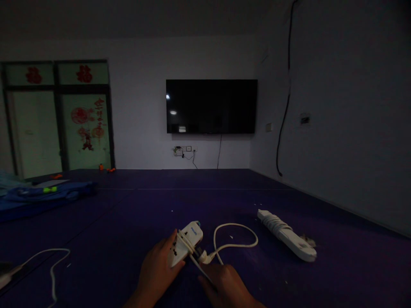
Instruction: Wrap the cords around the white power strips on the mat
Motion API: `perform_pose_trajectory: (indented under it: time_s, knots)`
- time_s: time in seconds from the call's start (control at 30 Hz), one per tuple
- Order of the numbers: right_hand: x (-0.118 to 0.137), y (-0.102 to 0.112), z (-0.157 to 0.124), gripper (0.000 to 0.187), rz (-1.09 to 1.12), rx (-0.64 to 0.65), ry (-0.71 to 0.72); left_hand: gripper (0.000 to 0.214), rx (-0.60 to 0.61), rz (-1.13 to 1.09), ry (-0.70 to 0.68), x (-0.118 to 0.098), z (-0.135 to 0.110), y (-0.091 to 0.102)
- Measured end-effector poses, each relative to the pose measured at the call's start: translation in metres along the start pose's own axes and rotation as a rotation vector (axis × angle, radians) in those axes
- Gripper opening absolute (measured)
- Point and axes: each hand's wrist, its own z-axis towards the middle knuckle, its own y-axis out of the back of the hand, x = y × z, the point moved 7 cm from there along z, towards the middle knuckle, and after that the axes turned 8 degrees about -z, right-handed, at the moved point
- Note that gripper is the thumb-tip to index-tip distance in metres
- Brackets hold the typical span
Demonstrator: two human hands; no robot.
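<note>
A white power strip (pixel 188 241) lies on the dark purple floor in front of me. My left hand (pixel 159 269) is closed around its near end. Its white cord (pixel 236 239) is wound once over the strip and loops off to the right. My right hand (pixel 224 284) pinches the cord close to the plug (pixel 202 256), just beside the strip. A second white power strip (pixel 285 234), with its cord wrapped tightly around it, lies apart at the right, out of either hand's touch.
Another white cord (pixel 53 265) trails on the floor at the lower left. Blue fabric (pixel 41 196) lies at the far left by a glass door (pixel 61 128). A dark television (pixel 211 106) hangs on the far wall above wall sockets (pixel 184 149).
</note>
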Motion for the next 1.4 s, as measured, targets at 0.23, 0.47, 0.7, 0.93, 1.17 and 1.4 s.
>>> perform_pose_trajectory:
  time_s: [0.23,0.47,0.7,0.93,1.17,1.4]
  knots:
    - [-0.0021,-0.0023,-0.0001,0.032,-0.026,0.026,-0.024,0.069,0.01,0.003,-0.003,0.0,0.0006,-0.0006]
    - [-0.0011,-0.0012,-0.0007,0.032,-0.029,0.016,-0.014,0.069,0.034,0.024,0.02,-0.0019,0.0007,-0.0003]
    - [0.0018,0.0039,-0.0014,0.035,0.005,0.01,-0.001,0.071,0.001,0.02,-0.003,-0.001,0.0001,-0.0006]
    - [0.0029,0.0038,-0.0018,0.036,0.018,0.006,-0.01,0.07,0.035,0.023,0.029,-0.0002,0.0004,-0.0012]
    - [-0.002,-0.0039,0.0011,0.037,-0.033,0.025,0.0,0.068,0.035,0.003,0.036,0.0014,0.0013,-0.0025]
    - [-0.0003,-0.0004,-0.001,0.036,-0.004,0.015,-0.008,0.07,0.027,0.015,0.041,-0.0008,0.0005,0.0003]
